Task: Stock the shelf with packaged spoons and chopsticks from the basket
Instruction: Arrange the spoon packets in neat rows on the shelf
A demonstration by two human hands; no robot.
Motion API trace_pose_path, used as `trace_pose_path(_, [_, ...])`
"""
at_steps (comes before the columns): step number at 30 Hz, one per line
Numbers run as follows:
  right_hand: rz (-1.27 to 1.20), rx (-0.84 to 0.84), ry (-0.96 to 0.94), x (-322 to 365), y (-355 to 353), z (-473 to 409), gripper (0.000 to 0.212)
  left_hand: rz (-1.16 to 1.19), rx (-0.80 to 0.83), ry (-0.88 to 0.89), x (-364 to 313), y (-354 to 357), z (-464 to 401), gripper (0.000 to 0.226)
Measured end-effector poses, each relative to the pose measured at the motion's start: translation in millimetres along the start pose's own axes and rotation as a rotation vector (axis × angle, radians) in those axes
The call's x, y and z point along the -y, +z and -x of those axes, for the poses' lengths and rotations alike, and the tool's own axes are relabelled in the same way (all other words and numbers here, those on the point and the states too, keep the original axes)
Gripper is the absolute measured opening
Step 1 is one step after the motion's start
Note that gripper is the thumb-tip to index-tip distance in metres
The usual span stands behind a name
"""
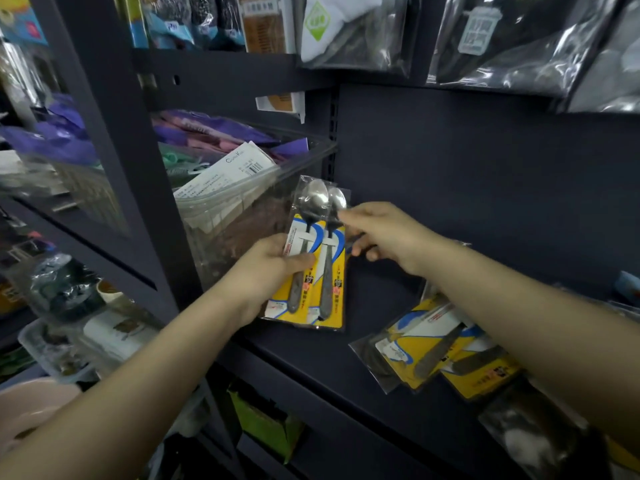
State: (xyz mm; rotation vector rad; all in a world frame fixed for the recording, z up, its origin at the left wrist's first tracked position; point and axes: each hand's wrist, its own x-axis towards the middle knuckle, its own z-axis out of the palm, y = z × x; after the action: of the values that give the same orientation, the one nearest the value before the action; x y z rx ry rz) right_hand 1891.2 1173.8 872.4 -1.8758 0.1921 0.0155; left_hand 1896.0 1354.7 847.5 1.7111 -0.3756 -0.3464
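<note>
Two packaged spoons (320,258), steel spoons on yellow and blue cards in clear sleeves, stand side by side and upright at the left end of the dark shelf (346,372). My left hand (266,271) grips the left pack by its middle. My right hand (374,233) pinches the top of the right pack near the spoon bowl. More spoon packs (436,348) lie flat in a loose pile on the shelf to the right, partly under my right forearm. The basket is out of view.
A clear plastic bin (242,202) full of packaged goods sits just left of the spoons. Bagged items (519,39) hang from the shelf above. A neighbouring rack on the left holds jars and tubs (69,306). The shelf's dark back panel (485,174) is bare.
</note>
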Motion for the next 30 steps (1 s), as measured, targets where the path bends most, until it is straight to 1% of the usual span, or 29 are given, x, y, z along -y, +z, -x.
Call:
trace_pose_path(1, [-0.012, -0.011, 0.018, -3, 1, 1, 0.009, 0.007, 0.018, 0.015, 1, 2, -4, 0.013])
trace_pose_path(2, [-0.042, -0.036, 0.041, -7, 0, -1, 0.009, -0.004, 0.040, 0.036, 1, 5, -7, 0.015])
trace_pose_path(3, [-0.081, -0.065, 0.074, -11, -3, -3, 0.014, -0.056, 0.040, 0.065, 1, 6, -8, 0.018])
trace_pose_path(5, [-0.096, -0.159, 0.157, -20, -13, -10, 0.025, -0.278, -0.008, 0.135, 3, 4, -10, 0.024])
trace_pose_path(6, [-0.086, -0.217, 0.200, -25, -19, -14, 0.026, -0.406, -0.027, 0.174, 6, 1, -12, 0.024])
trace_pose_path(7, [-0.088, -0.265, 0.239, -32, -27, -18, 0.023, -0.483, -0.035, 0.199, 8, -2, -13, 0.024])
trace_pose_path(8, [-0.103, -0.302, 0.267, -38, -33, -22, 0.017, -0.518, -0.034, 0.215, 11, -5, -15, 0.026])
trace_pose_path(9, [-0.119, -0.329, 0.286, -42, -38, -25, 0.009, -0.521, -0.024, 0.213, 15, -7, -16, 0.031])
trace_pose_path(12, [-0.138, -0.370, 0.318, -51, -43, -35, 0.015, -0.495, -0.023, 0.169, 20, -9, -15, 0.035])
trace_pose_path(14, [-0.152, -0.349, 0.319, -49, -40, -39, 0.009, -0.539, -0.030, 0.150, 22, -8, -14, 0.034])
trace_pose_path(16, [-0.163, -0.331, 0.312, -45, -36, -41, 0.012, -0.558, -0.028, 0.144, 22, -7, -14, 0.035])
trace_pose_path(20, [-0.127, -0.342, 0.299, -41, -33, -40, 0.012, -0.519, 0.048, 0.098, 25, -6, -15, 0.036])
trace_pose_path(21, [-0.061, -0.340, 0.293, -41, -34, -38, 0.017, -0.524, 0.059, 0.103, 24, -5, -14, 0.036])
trace_pose_path(22, [0.078, -0.343, 0.280, -42, -36, -37, 0.025, -0.518, 0.059, 0.115, 24, -4, -14, 0.036])
trace_pose_path(24, [0.510, -0.394, 0.193, -40, -39, -33, 0.038, -0.461, 0.012, 0.152, 21, -3, -14, 0.034])
trace_pose_path(25, [0.592, -0.431, 0.119, -36, -37, -29, 0.042, -0.419, -0.024, 0.168, 21, -3, -14, 0.032])
trace_pose_path(26, [0.546, -0.421, 0.036, -31, -33, -25, 0.041, -0.385, -0.050, 0.178, 20, -5, -13, 0.031])
trace_pose_path(27, [0.351, -0.365, -0.027, -24, -25, -19, 0.037, -0.364, -0.061, 0.177, 19, -7, -11, 0.030])
trace_pose_path(28, [0.136, -0.273, -0.042, -17, -17, -13, 0.032, -0.360, -0.060, 0.168, 18, -9, -9, 0.031])
trace_pose_path(29, [-0.001, -0.179, -0.034, -11, -8, -8, 0.029, -0.370, -0.053, 0.158, 15, -11, -6, 0.031])
trace_pose_path(30, [-0.034, -0.101, -0.034, -7, 1, -4, 0.026, -0.393, -0.047, 0.149, 13, -14, -3, 0.032])
